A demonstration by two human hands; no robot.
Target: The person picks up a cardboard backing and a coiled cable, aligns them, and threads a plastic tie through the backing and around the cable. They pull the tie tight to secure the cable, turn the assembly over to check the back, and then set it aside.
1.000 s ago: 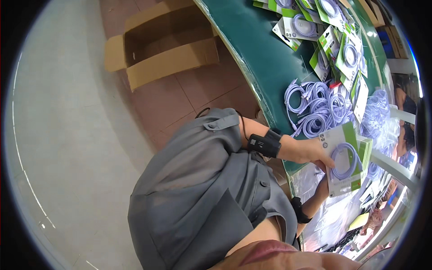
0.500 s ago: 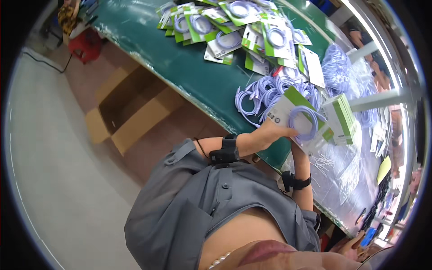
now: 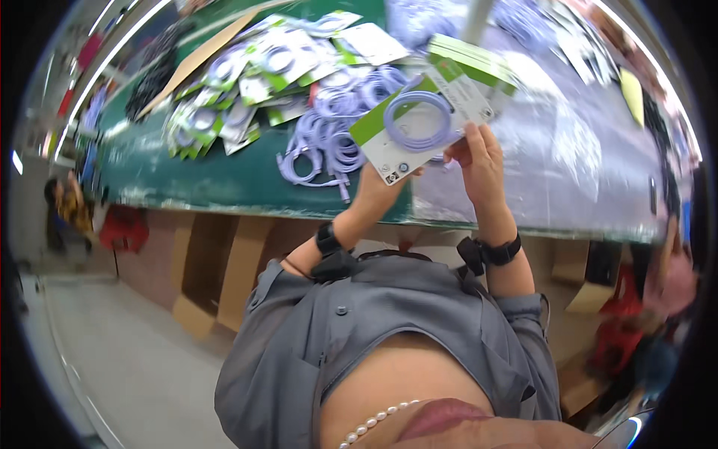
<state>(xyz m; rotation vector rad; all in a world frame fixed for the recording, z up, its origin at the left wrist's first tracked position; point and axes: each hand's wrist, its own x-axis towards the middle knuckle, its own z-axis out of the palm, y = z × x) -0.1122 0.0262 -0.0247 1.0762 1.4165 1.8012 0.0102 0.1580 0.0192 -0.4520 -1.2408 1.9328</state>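
Both my hands hold a white and green backing card (image 3: 390, 156) above the table edge. A coiled lilac cable (image 3: 389, 120) lies on the card's face. My left hand (image 3: 383, 185) grips the lower left edge, with most of its fingers hidden behind the card. At the lower right edge, my right hand (image 3: 481, 156) pinches the card close beside the coil. Loose coiled lilac cables (image 3: 327, 135) are heaped on the table left of the card. Just behind it stands a stack of green and white cards (image 3: 471, 58).
Many carded cables (image 3: 247, 82) are piled on the green table (image 3: 224, 179) at the back left. Clear plastic sheeting (image 3: 538, 179) covers the right side. Below the table's front edge sits an open cardboard box (image 3: 213, 262). Red stools (image 3: 123, 228) and other people are at the sides.
My view has swung round, so the table edge now runs nearly level. The card has turned more face-up, and my right hand now shows at its right edge.
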